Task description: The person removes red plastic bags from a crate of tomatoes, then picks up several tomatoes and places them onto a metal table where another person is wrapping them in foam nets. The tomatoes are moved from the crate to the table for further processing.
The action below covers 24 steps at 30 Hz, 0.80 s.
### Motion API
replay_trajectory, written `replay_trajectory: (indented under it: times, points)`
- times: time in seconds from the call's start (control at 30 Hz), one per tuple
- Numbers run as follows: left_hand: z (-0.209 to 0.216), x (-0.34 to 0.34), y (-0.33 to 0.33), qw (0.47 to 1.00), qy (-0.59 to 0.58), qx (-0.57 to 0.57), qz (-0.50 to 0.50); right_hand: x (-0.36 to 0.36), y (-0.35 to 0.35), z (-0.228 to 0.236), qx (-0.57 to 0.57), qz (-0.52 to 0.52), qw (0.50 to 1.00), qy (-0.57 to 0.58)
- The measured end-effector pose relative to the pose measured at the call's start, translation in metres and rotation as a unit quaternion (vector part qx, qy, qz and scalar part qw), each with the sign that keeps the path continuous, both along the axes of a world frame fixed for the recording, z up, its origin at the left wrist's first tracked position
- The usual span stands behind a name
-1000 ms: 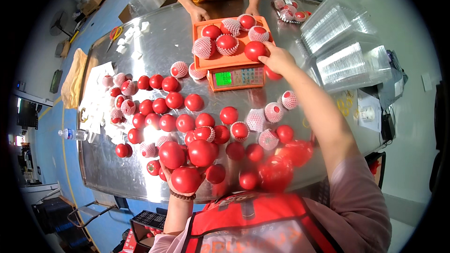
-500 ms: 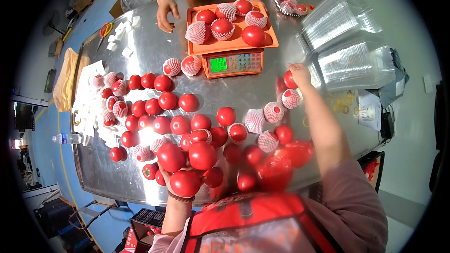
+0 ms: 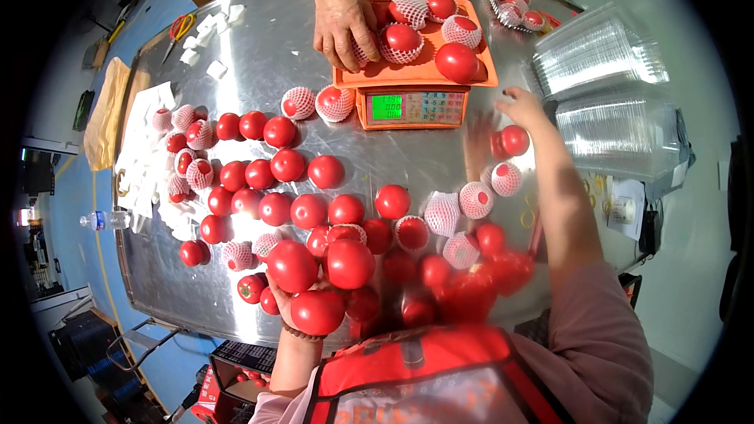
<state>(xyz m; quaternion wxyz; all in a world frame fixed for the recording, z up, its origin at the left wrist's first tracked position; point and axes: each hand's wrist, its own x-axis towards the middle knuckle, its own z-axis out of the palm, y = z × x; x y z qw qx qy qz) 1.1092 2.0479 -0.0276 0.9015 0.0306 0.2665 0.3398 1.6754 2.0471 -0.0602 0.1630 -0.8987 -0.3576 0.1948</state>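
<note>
Three large red tomatoes [image 3: 293,266] rest bunched in my left hand [image 3: 282,298], held above the near part of the table; they hide most of its fingers. My right hand [image 3: 521,108] reaches out at the right, fingers apart and holding nothing. Just nearer than it, a bare tomato [image 3: 514,140] lies on the table. Beside that tomato is one in a white foam net [image 3: 506,179]. More tomatoes, some bare and some netted, lie in loose rows across the middle and left. A clear plastic bag with red contents [image 3: 471,290] lies near my body.
A co-worker's hand [image 3: 344,27] grips a netted tomato on the orange scale's tray [image 3: 428,72]. Stacked clear plastic boxes [image 3: 605,55] stand at the right. A filled box [image 3: 514,4] sits at the back. White foam nets [image 3: 145,157] and scissors [image 3: 179,31] lie left on the metal table [image 3: 173,290].
My right hand has let go of the bare tomato and moved slightly farther away. The co-worker's hand has come onto the scale's tray. My left hand still holds its tomatoes.
</note>
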Motion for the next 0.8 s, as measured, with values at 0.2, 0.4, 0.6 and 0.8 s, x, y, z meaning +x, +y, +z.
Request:
replay_trajectory:
  times: [0.2, 0.4, 0.6, 0.8]
  points:
    - [0.008, 0.004, 0.005, 0.998, 0.058, 0.004, 0.025, -0.021, -0.074, -0.025, 0.005, -0.041, 0.999, -0.011]
    - [0.045, 0.031, -0.008, 0.996, 0.086, 0.001, -0.005, -0.048, -0.087, -0.035, 0.024, -0.053, 0.998, -0.019]
    - [0.023, 0.020, -0.016, 1.000, 0.008, -0.006, -0.026, -0.050, -0.082, -0.028, -0.011, -0.047, 0.998, -0.033]
    - [0.031, 0.020, -0.019, 0.999, 0.031, -0.042, 0.001, -0.058, -0.083, -0.019, -0.015, -0.059, 0.997, -0.049]
